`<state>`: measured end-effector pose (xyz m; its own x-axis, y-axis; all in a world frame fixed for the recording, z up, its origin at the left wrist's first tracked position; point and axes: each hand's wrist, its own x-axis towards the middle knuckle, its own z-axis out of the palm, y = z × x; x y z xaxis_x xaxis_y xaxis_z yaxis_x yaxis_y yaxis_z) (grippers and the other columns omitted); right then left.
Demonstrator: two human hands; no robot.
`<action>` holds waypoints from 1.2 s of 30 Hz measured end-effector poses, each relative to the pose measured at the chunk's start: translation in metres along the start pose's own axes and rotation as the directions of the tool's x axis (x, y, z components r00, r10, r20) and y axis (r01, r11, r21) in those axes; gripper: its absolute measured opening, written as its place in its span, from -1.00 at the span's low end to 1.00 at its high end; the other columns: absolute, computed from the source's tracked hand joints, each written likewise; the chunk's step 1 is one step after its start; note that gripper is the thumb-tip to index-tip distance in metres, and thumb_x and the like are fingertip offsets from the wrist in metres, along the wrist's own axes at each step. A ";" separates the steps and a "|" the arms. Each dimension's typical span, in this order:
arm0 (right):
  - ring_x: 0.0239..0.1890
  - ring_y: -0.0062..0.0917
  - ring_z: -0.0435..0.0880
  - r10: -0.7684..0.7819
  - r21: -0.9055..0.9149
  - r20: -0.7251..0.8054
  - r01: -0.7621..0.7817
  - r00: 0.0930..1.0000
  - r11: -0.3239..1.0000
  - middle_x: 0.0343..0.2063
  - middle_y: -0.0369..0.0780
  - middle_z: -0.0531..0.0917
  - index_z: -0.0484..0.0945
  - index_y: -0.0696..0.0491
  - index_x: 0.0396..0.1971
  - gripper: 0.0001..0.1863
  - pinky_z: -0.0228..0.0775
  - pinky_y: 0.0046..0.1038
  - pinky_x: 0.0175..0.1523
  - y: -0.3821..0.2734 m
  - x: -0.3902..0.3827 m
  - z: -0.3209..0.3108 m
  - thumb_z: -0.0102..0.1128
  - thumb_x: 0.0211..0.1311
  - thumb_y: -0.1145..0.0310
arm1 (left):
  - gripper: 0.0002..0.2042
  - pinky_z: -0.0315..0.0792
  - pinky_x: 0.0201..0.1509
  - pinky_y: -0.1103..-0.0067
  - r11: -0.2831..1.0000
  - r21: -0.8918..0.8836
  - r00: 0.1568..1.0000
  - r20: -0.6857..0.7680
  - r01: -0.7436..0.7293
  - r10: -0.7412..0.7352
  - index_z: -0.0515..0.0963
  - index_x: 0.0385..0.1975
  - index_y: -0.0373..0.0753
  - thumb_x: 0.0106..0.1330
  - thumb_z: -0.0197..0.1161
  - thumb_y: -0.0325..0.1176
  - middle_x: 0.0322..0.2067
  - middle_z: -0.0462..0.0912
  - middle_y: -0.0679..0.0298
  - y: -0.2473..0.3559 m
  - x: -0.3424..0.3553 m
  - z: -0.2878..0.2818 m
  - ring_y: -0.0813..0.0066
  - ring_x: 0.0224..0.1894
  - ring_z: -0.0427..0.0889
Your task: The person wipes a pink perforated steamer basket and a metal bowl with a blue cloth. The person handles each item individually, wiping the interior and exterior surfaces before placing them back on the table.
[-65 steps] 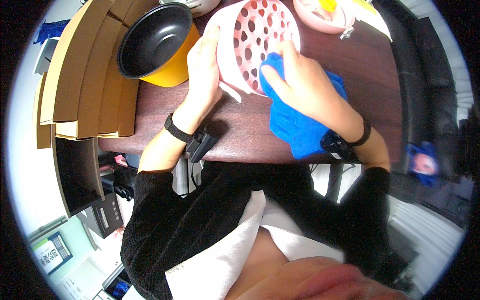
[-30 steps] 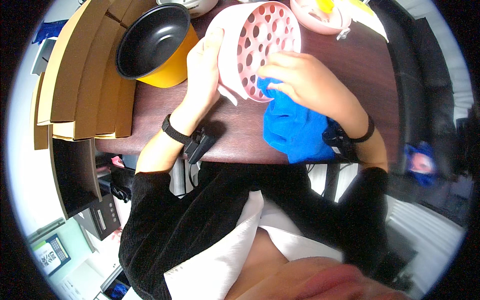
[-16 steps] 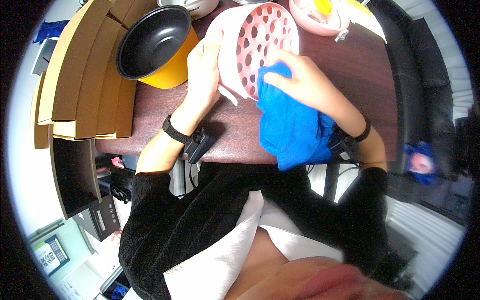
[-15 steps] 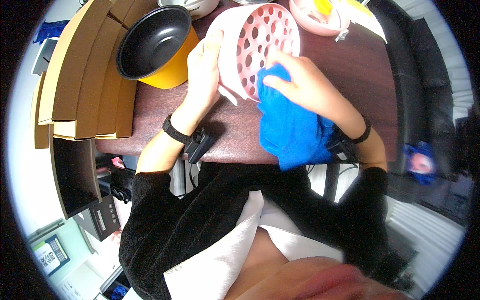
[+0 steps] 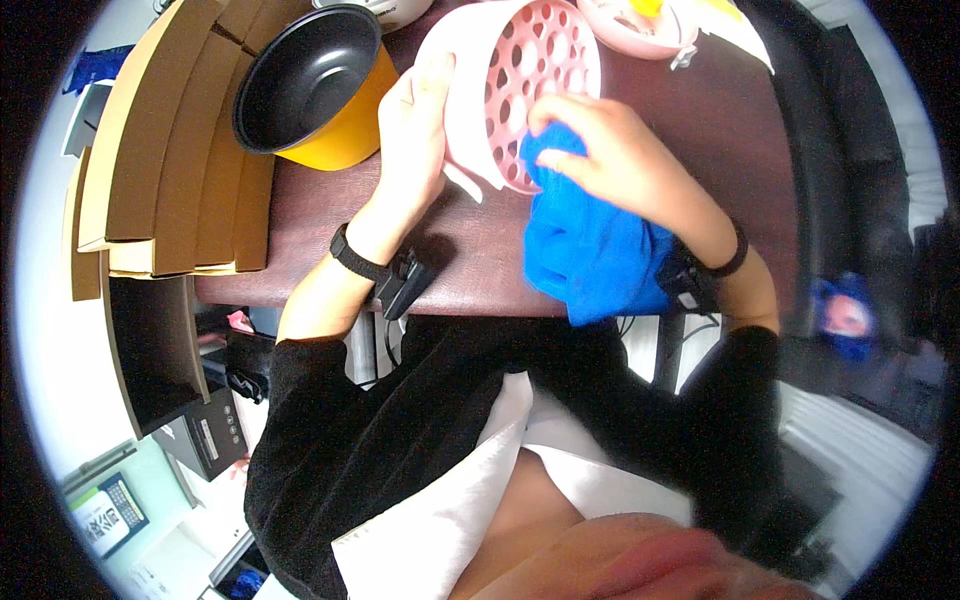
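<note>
My left hand (image 5: pixel 415 140) is closed on the side of a pink plastic basket (image 5: pixel 465 90), which is tipped so that its perforated face, full of round holes, faces right. My right hand (image 5: pixel 615 160) grips a bunched blue cloth (image 5: pixel 590 260) at the lower part of that holed face; the cloth hangs down to the table's front edge. Just left of my left hand stands a yellow pot (image 5: pixel 340 133) with a black interior. I wear a black strap with a device on each wrist.
The dark wooden table (image 5: pixel 710 150) also bears folded cardboard (image 5: pixel 170 150) at left, a white appliance (image 5: pixel 380 10) at the back, and a pink bowl (image 5: pixel 645 40) with a yellow item at back right. Black padded furniture (image 5: pixel 850 160) is beyond the right edge.
My right hand and the cloth have shifted about on the holed face, the cloth now bunched and hanging lower than at first. The basket and left hand moved slightly up and right since half a second ago.
</note>
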<state>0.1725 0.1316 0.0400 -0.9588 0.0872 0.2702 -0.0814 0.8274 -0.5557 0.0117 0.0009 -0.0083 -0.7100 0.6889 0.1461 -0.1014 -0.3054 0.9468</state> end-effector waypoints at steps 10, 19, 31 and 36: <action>0.09 -0.15 0.35 -0.038 -0.402 -0.274 -0.079 0.961 0.912 0.02 -0.08 0.37 0.24 0.08 0.12 -0.01 0.10 -0.09 0.23 -0.025 -0.035 0.020 0.53 -0.36 -0.05 | -0.62 0.50 -0.21 0.64 0.997 0.045 0.998 0.027 -0.064 0.063 0.52 -0.14 -0.38 0.44 0.01 -0.13 -0.27 0.64 0.23 0.001 0.004 -0.001 0.60 -0.30 0.59; 0.19 0.00 0.28 0.311 -0.377 -0.308 -0.416 0.899 0.828 0.11 0.08 0.30 0.10 0.23 0.19 0.20 0.08 -0.03 0.27 -0.015 -0.091 0.036 0.58 -0.46 -0.05 | -0.65 0.49 -0.26 0.67 0.997 -0.066 0.999 0.017 -0.039 0.040 0.53 -0.20 -0.36 0.43 0.05 -0.13 -0.31 0.64 0.27 -0.004 0.004 -0.002 0.63 -0.36 0.58; -0.13 -0.22 0.48 -0.056 -0.611 -0.112 -0.024 0.992 0.792 -0.20 -0.15 0.43 0.39 0.04 -0.05 -0.41 0.38 -0.29 -0.07 0.017 -0.059 -0.014 0.31 -0.24 0.51 | -0.62 0.52 -0.17 0.62 0.998 -0.069 1.000 0.008 -0.005 0.005 0.51 -0.09 -0.38 0.43 0.04 -0.13 -0.22 0.63 0.21 0.003 0.005 -0.003 0.57 -0.28 0.60; -0.10 -0.25 0.45 -0.246 -0.757 -0.050 0.124 0.968 0.641 -0.19 -0.17 0.43 0.41 0.03 -0.05 -0.45 0.32 -0.28 -0.04 0.044 -0.044 -0.034 0.20 -0.20 0.54 | -0.63 0.52 -0.16 0.62 0.996 -0.085 1.000 0.019 0.008 -0.006 0.51 -0.09 -0.38 0.43 0.04 -0.14 -0.22 0.64 0.21 0.002 0.005 -0.001 0.56 -0.26 0.61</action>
<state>0.2205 0.1828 0.0309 -0.8944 -0.0916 0.4377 0.0349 0.9615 0.2725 0.0075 0.0035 -0.0060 -0.6961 0.7030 0.1459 -0.1654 -0.3548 0.9202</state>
